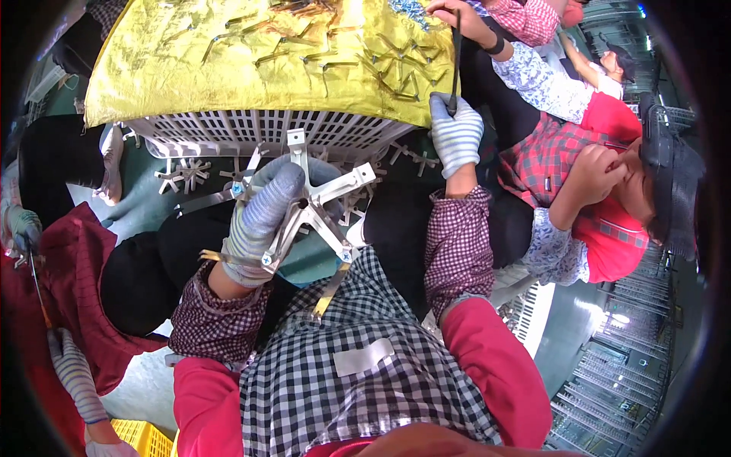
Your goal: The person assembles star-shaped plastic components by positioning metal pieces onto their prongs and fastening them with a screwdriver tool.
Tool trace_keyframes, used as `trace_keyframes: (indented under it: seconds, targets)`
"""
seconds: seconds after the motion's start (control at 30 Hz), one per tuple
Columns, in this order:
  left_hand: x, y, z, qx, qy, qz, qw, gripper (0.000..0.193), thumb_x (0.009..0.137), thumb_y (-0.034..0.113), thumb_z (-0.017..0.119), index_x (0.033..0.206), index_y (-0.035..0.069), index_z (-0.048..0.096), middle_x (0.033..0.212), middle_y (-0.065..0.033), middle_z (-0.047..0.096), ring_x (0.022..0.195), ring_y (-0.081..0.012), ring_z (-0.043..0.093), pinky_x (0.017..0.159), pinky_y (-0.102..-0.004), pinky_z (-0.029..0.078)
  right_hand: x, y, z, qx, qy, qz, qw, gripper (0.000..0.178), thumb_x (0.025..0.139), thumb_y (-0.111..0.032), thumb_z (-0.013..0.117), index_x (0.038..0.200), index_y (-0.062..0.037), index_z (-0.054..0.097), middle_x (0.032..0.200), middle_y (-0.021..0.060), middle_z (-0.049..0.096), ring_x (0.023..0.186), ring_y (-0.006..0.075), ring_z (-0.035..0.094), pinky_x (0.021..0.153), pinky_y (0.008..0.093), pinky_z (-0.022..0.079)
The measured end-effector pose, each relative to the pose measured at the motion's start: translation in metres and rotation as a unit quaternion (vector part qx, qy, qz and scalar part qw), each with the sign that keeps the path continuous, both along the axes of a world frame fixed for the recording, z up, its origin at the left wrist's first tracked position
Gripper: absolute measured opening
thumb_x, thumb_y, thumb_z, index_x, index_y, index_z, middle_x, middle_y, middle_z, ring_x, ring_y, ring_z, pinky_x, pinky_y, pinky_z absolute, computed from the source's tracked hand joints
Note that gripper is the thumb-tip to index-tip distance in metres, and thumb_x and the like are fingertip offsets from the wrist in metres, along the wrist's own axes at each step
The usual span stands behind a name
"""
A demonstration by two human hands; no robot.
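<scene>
My left hand [263, 209], in a striped grey-and-white glove, grips a white star-shaped metal bracket [324, 232] in front of my lap. Blue-headed screws fasten thin bent metal strips [332, 293] to three of its arms; the two other arms show bare holes. Closed around a screwdriver [455, 68] with a long black shaft is my gloved right hand [457, 137], at the right edge of a yellow cloth [167, 84]. The shaft points away from me, its far end near a pile of blue screws [410, 11] and a co-worker's hand [463, 21].
Beneath the cloth stands a white slatted crate [228, 135]; loose metal strips [324, 62] lie on top. More white star brackets [183, 175] are on the floor. Co-workers sit close on both sides, one at left holding a tool [38, 293]. A yellow basket [141, 438] is at lower left.
</scene>
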State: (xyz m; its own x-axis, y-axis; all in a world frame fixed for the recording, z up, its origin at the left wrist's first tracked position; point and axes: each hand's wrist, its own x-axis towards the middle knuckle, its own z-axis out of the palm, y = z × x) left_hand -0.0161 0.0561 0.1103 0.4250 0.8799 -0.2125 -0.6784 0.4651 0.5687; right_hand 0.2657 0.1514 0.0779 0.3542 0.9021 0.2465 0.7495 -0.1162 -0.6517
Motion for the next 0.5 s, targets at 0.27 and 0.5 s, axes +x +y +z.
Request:
trace_keyframes:
  seconds: [0.27,0.5]
  targets:
    - [0.007,-0.001,-0.011,0.031,0.064,-0.033,0.997,0.052,0.087,0.045,0.054,0.106,-0.003,0.055,0.09,-0.0185,0.064,0.074,-0.0239,0.066,0.061,-0.0327,0.057,0.001,0.035,0.003,-0.21,-0.18,-0.015,0.961,0.058,0.072,-0.054,0.061,0.084,0.0029,0.066,0.078,0.0243,0.063,0.076,0.0362,0.063,0.068,0.0397,0.049]
    - [0.012,-0.001,-0.011,0.023,0.056,-0.02,0.998,0.047,0.088,0.04,0.054,0.105,-0.004,0.056,0.09,-0.0184,0.065,0.074,-0.0239,0.067,0.062,-0.0335,0.058,0.005,0.051,0.005,-0.253,-0.216,-0.008,0.943,0.049,0.071,-0.049,0.059,0.085,-0.0023,0.068,0.083,0.022,0.064,0.08,0.0344,0.063,0.071,0.0398,0.049]
